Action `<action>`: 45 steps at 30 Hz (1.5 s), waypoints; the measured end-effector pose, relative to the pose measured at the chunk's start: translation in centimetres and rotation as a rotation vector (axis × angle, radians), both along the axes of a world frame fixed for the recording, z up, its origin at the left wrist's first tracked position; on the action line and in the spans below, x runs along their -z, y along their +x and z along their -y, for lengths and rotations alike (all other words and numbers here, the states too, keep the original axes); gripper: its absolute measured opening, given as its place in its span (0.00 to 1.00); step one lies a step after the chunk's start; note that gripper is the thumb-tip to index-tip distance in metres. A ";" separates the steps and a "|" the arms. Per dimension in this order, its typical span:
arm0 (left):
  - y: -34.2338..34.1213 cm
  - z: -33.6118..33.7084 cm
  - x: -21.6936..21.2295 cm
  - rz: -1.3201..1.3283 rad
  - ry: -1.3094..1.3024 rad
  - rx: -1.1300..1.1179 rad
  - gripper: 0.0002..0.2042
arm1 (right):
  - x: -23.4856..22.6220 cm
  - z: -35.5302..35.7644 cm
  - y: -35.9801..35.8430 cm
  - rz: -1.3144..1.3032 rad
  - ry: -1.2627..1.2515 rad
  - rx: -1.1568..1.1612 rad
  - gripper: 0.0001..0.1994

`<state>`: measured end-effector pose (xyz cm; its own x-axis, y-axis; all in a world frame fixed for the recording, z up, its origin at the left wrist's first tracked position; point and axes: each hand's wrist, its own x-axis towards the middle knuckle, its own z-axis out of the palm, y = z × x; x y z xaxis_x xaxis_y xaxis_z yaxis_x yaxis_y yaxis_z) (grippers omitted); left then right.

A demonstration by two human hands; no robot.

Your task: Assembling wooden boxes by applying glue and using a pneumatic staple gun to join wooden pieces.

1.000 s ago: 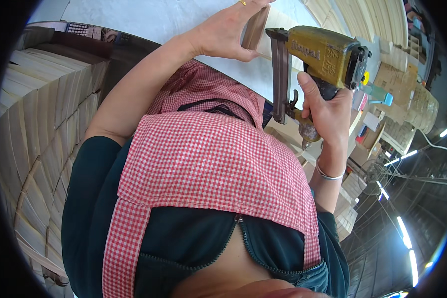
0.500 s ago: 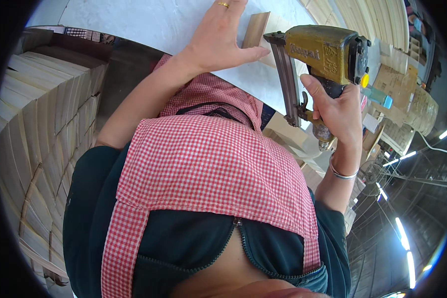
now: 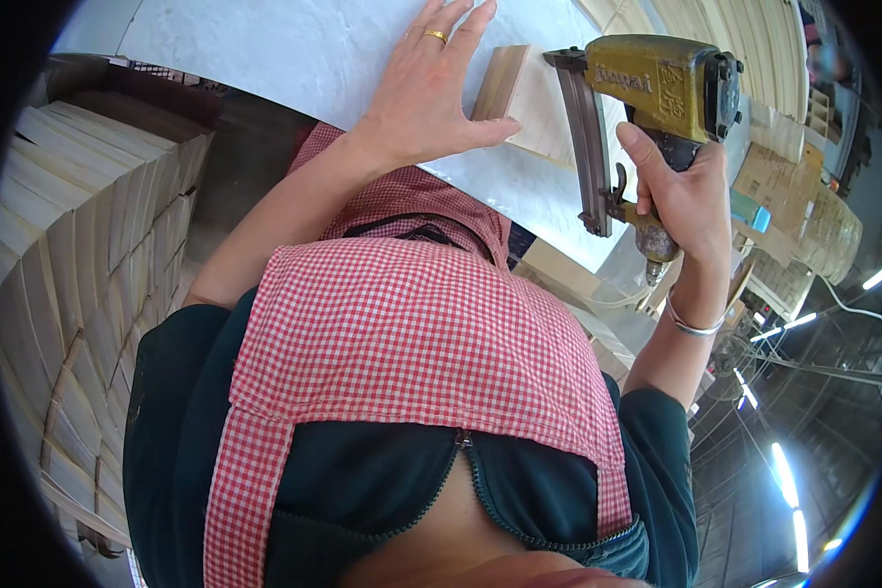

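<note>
My right hand [image 3: 691,201] grips the handle of a pneumatic nail gun [image 3: 652,83] with a worn gold-coloured body and a dark slanted magazine. The gun's nose hangs over a pale wooden piece [image 3: 544,113] on the white marbled tabletop [image 3: 255,49]; contact between them cannot be made out. My left hand [image 3: 421,93] is open, fingers spread over the tabletop and a ring on one of them. Its thumb reaches to the near end of the wooden piece. Part of that piece is hidden behind the gun.
Tall stacks of wooden boards [image 3: 98,211] stand at my left. More long wooden strips [image 3: 725,49] lie at the far right of the table. Beyond my right hand are a cardboard box [image 3: 769,181] and a blue-capped bottle [image 3: 755,214]. An air hose trails near my right wrist.
The nail gun has moved right in my right hand, uncovering more of the wooden piece. My left hand and the piece sit slightly lower in the picture.
</note>
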<state>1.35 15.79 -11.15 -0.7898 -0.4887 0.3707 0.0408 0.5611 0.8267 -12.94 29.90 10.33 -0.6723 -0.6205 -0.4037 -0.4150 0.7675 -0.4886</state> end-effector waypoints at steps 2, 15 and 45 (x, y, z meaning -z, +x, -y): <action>0.0 0.0 -0.2 0.020 0.014 0.010 0.54 | -0.1 0.0 -0.1 0.011 0.002 0.000 0.17; 1.1 1.0 -4.7 0.178 -0.071 0.070 0.53 | -0.7 -3.3 -2.1 -0.028 -0.010 0.125 0.16; -8.1 -5.1 -5.5 0.220 -0.518 0.223 0.22 | -0.6 -7.8 -8.1 0.027 0.083 0.162 0.16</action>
